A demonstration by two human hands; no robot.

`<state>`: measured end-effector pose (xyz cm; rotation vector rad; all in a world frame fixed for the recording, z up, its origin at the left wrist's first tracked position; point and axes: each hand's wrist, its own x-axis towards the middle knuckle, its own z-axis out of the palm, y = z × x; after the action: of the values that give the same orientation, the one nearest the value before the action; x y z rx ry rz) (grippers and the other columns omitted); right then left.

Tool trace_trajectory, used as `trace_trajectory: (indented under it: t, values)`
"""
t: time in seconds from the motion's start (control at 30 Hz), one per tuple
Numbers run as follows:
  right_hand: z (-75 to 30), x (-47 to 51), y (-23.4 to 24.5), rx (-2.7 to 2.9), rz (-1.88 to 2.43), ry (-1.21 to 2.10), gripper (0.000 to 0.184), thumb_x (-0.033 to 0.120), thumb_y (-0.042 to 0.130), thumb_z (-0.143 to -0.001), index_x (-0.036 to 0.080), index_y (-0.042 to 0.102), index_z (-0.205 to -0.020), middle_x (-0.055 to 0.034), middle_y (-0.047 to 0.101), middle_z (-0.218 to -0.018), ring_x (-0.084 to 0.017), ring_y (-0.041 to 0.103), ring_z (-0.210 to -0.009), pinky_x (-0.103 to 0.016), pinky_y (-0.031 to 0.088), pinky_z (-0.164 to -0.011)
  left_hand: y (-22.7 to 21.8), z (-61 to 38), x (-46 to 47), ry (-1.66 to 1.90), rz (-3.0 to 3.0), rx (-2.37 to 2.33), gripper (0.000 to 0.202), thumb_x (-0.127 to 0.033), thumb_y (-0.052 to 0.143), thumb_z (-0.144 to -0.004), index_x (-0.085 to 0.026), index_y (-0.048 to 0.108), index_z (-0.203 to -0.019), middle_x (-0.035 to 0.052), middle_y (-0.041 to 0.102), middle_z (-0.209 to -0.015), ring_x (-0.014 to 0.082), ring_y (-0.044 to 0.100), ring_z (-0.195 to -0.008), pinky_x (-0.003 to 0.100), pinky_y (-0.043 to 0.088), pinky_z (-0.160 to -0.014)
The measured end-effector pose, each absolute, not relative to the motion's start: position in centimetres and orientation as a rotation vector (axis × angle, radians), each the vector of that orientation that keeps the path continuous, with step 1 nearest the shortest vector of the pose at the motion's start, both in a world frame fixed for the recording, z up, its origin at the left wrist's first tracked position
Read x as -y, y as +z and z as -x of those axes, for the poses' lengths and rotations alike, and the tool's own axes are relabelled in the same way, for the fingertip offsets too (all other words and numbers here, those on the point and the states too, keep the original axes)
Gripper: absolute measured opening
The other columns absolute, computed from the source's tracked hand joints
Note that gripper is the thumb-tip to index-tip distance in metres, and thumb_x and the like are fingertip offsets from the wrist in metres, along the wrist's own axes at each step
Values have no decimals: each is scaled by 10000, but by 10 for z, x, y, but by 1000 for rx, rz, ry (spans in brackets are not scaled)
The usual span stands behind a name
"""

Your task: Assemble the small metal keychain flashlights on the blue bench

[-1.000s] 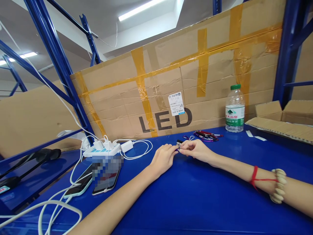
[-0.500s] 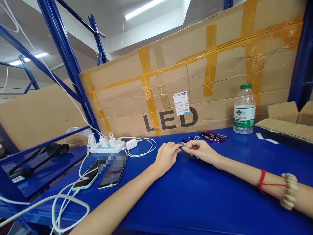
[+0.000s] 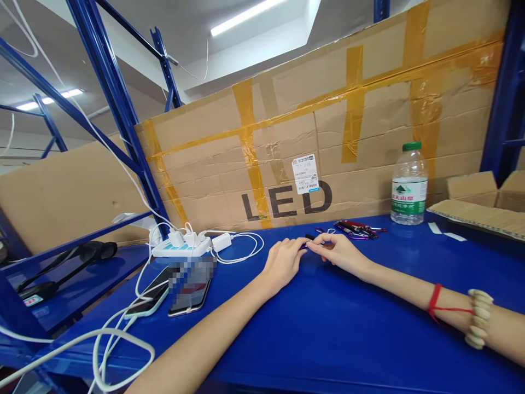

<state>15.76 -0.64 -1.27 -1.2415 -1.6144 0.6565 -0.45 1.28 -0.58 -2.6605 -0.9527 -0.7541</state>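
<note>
My left hand (image 3: 284, 264) rests low over the blue shelf, its fingers together and closed on a small purple and black item (image 3: 310, 237). My right hand (image 3: 341, 255) meets it from the other side, thumb and forefinger pinching the same item. Fingers hide most of the item, so its kind cannot be made out. Just behind my right hand lies a small loop-shaped clip (image 3: 319, 230). A pile of slim red, black and purple pieces with carabiner clips (image 3: 356, 229) lies to the right of it.
A white power strip (image 3: 180, 249) with plugs and cables stands left, two phones (image 3: 150, 295) in front of it. A water bottle (image 3: 409, 186) stands at the back right, near paper slips (image 3: 454, 237) and an open carton (image 3: 476, 210). A large cardboard box (image 3: 213, 180) walls the back.
The view has shifted slightly. Both hands stay together at the small item, which has turned a little so that less of its light marking shows.
</note>
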Motion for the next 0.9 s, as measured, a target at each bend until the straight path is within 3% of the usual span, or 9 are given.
trace_trajectory:
  t: [0.27,0.57,0.73,0.9]
  values:
    - [-158,6,-11,1641,1236,582,323,473,601,-616,157,617,-680,-3,588,-618,-90,488,-435,-235,397,-468,-6,3,-14,-723,2644,1011,217,-223,296,-886,-210,430,-1055,31,591,-916,173,537,-815,298,419,-737]
    - [-159,6,-12,1660,1126,561,362,467,577,-649,159,648,-826,-52,618,-831,-62,472,-416,-224,419,-415,-6,3,-14,-736,2650,1064,192,-226,296,-888,-210,432,-1022,32,587,-895,169,539,-816,282,422,-723]
    - [-160,5,-13,1630,1095,589,359,468,605,-618,150,670,-771,-49,592,-790,-56,451,-402,-234,417,-407,-7,4,-15,-717,2657,1033,183,-220,291,-889,-205,450,-978,18,591,-859,165,536,-785,275,420,-701]
    - [-162,5,-14,1648,1118,598,354,476,636,-574,142,658,-689,-41,588,-743,-62,457,-397,-242,415,-415,-7,4,-17,-720,2698,968,201,-209,294,-888,-211,462,-998,16,566,-941,154,518,-853,271,414,-757]
